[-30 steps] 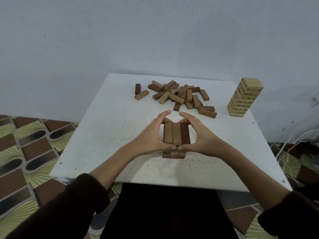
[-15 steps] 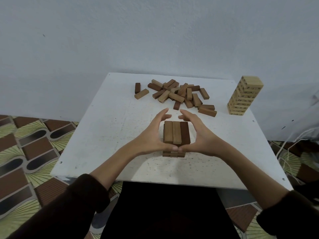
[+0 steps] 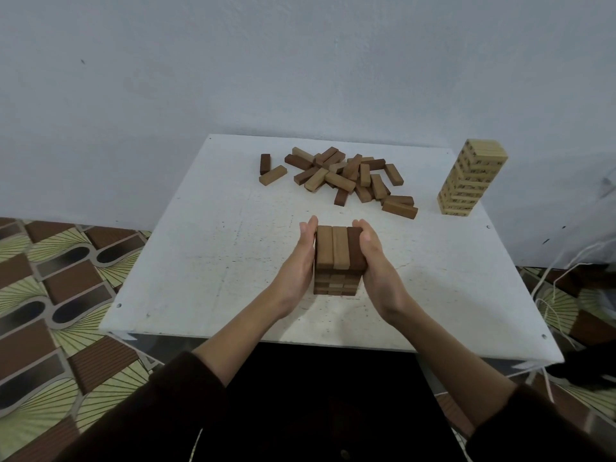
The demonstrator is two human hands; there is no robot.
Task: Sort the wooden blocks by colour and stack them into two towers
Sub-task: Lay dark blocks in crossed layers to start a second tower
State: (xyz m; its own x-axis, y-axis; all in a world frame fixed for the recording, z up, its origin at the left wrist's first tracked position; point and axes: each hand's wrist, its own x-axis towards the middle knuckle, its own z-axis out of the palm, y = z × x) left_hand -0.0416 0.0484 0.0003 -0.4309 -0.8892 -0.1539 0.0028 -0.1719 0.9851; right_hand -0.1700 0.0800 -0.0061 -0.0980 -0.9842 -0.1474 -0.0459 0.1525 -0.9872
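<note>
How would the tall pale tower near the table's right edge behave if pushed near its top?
The pale tower is tall and narrow, so it would probably tip rather than slide. Its layers look like separate blocks, so it would likely break apart. It stands near the edge of the table, so pieces might fall off.

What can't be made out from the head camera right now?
Head view:
Side faces of the brown tower: covered by the left hand and right hand pressing them.
Printed marks on the pale tower: too small to read.
Lower blocks of the loose pile: hidden under upper ones, count unsure.
</note>
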